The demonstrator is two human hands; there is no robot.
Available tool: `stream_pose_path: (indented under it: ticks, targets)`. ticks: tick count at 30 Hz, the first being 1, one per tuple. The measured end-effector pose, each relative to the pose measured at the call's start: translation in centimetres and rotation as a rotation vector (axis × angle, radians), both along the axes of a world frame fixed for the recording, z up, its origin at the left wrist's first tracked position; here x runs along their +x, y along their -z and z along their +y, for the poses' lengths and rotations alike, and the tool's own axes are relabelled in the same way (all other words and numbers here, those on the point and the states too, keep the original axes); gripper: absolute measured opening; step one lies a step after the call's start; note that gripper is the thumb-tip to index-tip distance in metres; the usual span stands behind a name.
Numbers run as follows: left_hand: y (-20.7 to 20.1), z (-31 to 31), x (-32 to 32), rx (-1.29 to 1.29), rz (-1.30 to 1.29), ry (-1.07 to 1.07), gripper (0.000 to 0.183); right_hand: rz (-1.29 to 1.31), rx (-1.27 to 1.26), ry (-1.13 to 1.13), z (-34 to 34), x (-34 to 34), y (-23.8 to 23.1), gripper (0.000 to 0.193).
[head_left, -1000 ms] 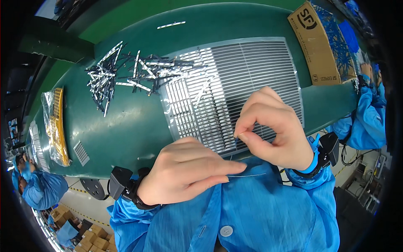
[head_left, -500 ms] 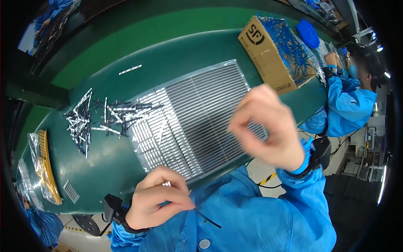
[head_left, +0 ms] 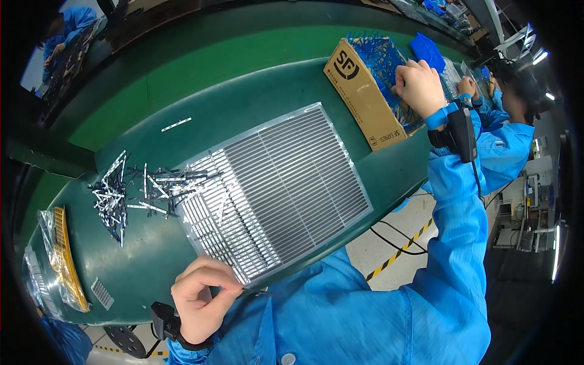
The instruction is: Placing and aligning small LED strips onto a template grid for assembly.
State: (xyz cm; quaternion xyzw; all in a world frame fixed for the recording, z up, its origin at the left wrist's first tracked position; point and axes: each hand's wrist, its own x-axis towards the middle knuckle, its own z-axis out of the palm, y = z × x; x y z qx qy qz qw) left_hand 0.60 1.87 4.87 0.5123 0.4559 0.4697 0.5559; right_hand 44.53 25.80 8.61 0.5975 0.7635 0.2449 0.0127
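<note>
Plainly, the left hand [head_left: 202, 299] was the nearer one to the striped sheet [head_left: 298, 176], whose near left corner lay just beyond its fingertips. Thumb and forefinger were pinched together on a thin dark strip [head_left: 263, 293], which stuck out to the right of them, its long axis running roughly sideways above the front of the blue smock [head_left: 347, 298]. The sheet spread away from these fingers and to their right, its narrow rows slanting upward to the right, pale on the near-left side and dark on the other.

The right hand [head_left: 421, 90] was well apart from the left, at the mouth of the cardboard box [head_left: 365, 100]. Its fingers were curled over blue strands [head_left: 384, 64] that lay below and to the left of them; whether they gripped any, I could not tell. A blue object [head_left: 427, 52] sat just past that hand.

All this rested on a green, slightly glossy worktop [head_left: 146, 261]. Beyond the left fingers and to their left lay a loose heap of strips [head_left: 111, 201]; farther left was a yellow piece in clear wrap [head_left: 64, 261]. Past the right hand, a co-worker [head_left: 510, 146] in blue sat beside the same run of worktop, and black-and-yellow tape [head_left: 389, 263] crossed the pale floor below it.
</note>
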Motion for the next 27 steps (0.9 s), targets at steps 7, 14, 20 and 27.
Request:
stream_pose_path:
  ticks: [7, 14, 20, 27]
  targets:
    - [0.8, -0.3, 0.1, -0.02, 0.013, -0.034, 0.016, 0.023, 0.047, 0.006, 0.8, 2.2, 0.6, 0.009]
    - [1.1, -0.3, 0.6, -0.008, -0.016, -0.003, 0.025, 0.079, -0.015, -0.044, -0.4, 3.8, -1.1, 0.007]
    - [1.0, -0.4, 0.7, -0.081, -0.08, 0.022, 0.038, 0.1, -0.169, 0.034, 0.3, 1.4, -1.2, 0.012]
    - [0.7, -0.6, 0.4, -0.126, -0.036, 0.032, 0.037, 0.168, -0.095, -0.074, -0.1, 1.6, -1.5, 0.027]
